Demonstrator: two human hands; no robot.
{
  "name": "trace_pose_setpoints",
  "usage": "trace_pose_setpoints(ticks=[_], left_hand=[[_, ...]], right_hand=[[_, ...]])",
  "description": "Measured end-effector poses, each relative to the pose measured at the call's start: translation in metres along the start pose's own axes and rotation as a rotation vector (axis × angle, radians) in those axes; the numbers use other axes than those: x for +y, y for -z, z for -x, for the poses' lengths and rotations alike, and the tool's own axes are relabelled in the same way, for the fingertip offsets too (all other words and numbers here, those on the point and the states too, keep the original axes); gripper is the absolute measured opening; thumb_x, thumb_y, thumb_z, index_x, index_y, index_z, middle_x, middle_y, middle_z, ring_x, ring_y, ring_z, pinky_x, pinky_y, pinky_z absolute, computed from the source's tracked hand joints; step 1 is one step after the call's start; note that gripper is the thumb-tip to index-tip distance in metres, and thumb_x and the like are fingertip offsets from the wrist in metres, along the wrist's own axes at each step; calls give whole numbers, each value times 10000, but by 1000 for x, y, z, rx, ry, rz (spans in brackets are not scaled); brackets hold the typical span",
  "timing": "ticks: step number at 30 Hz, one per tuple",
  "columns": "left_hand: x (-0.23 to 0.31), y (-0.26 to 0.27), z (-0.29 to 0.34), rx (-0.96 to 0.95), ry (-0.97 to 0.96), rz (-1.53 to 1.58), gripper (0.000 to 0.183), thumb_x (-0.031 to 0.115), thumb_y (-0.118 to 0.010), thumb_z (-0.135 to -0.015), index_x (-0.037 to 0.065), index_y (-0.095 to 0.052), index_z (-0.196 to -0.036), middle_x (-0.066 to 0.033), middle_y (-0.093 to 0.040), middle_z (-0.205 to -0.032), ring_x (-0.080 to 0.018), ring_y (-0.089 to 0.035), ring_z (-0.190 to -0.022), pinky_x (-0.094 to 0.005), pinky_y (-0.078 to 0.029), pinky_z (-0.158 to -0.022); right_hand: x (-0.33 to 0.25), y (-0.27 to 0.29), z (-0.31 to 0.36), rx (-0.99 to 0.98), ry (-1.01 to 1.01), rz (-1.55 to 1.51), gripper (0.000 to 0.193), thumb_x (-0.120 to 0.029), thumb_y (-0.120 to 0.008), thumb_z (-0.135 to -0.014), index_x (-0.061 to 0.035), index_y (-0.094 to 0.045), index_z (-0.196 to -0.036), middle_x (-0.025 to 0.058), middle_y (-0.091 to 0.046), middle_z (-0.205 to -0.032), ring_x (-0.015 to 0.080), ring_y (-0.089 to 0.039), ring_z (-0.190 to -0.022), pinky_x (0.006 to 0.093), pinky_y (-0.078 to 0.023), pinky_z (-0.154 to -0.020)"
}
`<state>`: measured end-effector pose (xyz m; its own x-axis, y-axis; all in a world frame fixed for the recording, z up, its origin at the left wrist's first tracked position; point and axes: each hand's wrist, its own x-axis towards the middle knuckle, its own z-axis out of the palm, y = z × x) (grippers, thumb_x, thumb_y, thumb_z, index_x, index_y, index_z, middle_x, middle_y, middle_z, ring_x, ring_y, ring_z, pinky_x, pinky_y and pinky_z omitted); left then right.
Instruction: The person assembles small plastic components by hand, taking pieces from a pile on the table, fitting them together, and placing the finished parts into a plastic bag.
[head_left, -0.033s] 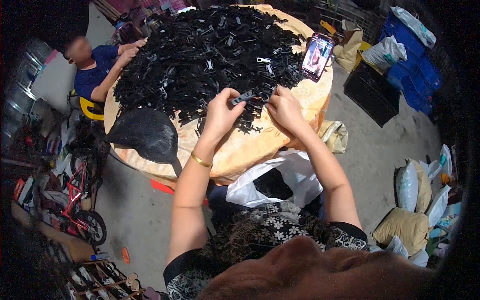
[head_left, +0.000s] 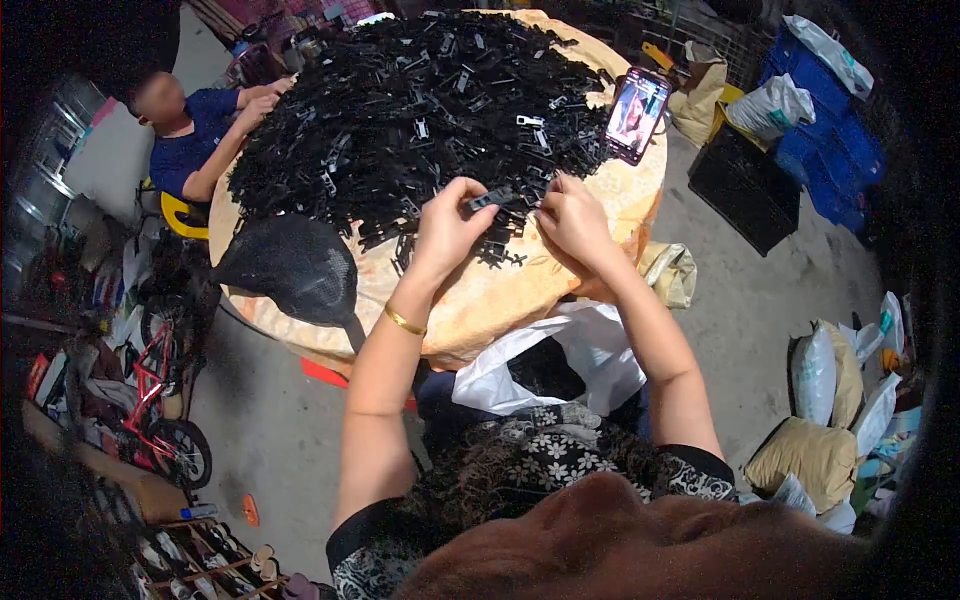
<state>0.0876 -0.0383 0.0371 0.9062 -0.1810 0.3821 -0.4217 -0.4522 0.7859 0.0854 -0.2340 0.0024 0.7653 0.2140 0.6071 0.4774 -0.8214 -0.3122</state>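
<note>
My left hand (head_left: pixel 450 226) is closed in a pinch on a small black plastic clip-like part (head_left: pixel 488 199), held over the near edge of a large heap of similar black parts (head_left: pixel 420 120). To its right, the fingers of my right hand (head_left: pixel 577 218) are pinched together at the heap's edge. Whatever they grip is too small to make out. The heap covers most of a round table with a cream-and-orange patterned cloth (head_left: pixel 460 320). Across my lap lies an open white bag (head_left: pixel 610 345), dark inside.
A black mesh piece (head_left: pixel 290 270) lies at the table's left edge, a lit phone (head_left: pixel 636 115) at its right. A person in dark blue (head_left: pixel 205 140) reaches to the heap at far left. Sacks (head_left: pixel 805 462), blue crates (head_left: pixel 830 150) and a red bicycle (head_left: pixel 155 390) stand around.
</note>
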Motion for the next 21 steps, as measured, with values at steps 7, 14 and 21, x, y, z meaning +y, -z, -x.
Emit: trace_pose_setpoints(ticks=[7,14,21], left_hand=[[-4,-19,6,-195,205,521,196,-23,-538,-783,-10,-512,-976,-66,-579,-734,-106,-603,-617,-193,-489,-517],[-2,-34,14,-363,220,532,253,-24,-506,-804,-16,-486,-1056,-98,-601,-845,-112,-606,-686,-202,-501,-596],[7,-32,19,-391,282,664,284,-50,-478,-800,-49,-456,-1084,-94,-578,-907,-121,-593,-737,-209,-508,-657]], right_hand=[[-3,49,3,-379,-161,-157,207,-132,-585,-667,-20,-596,-841,133,-596,-696,270,-581,-670,358,-473,-643],[-23,44,19,5,-123,-864,268,-28,-610,-705,-27,-600,-973,84,-598,-908,131,-576,-756,244,-468,-637],[-35,32,26,183,9,-534,155,1,-627,-681,6,-621,-836,138,-609,-847,258,-599,-798,315,-478,-702]])
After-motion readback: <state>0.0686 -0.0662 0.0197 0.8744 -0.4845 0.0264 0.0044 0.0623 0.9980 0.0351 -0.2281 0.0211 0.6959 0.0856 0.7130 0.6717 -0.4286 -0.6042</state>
